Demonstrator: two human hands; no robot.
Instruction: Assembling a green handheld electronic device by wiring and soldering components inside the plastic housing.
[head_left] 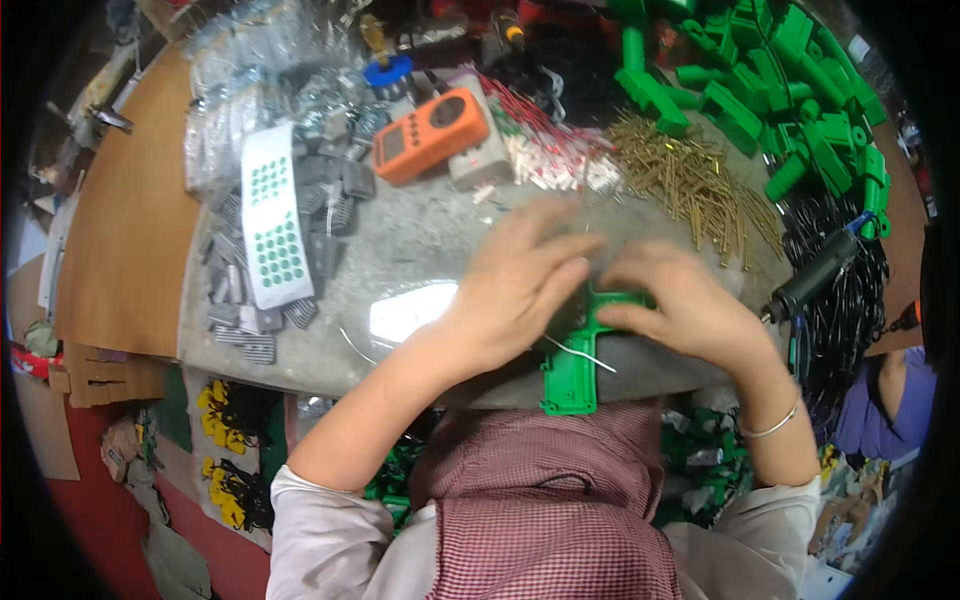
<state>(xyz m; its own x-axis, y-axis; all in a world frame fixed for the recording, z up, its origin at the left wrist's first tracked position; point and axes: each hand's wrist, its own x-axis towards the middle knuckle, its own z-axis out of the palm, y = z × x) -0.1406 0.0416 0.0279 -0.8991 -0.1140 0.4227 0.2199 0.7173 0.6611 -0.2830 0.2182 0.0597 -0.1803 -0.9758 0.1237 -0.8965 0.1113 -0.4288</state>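
Note:
A green plastic housing half (570, 378), open side up and shaped like a pistol grip, lies at the table's near edge. My right hand (685, 305) is curled at its upper end, thumb across the green plastic; the fingertips are blurred. Just left of the housing is my left hand (520, 285), its fingers reaching toward the same upper part. Motion smears those fingers, and whatever may be between them is hidden. A thin pale wire (588, 356) crosses over the housing below my hands.
Grey ribbed blocks (325, 215) and a sheet of green round stickers (275, 225) lie left. Behind are an orange meter (430, 135), red-and-white wires (550, 150) and brass-coloured screws (690, 180). Green housings (790, 90) heap far right, near a dark electric screwdriver (815, 275) and black cables (840, 250).

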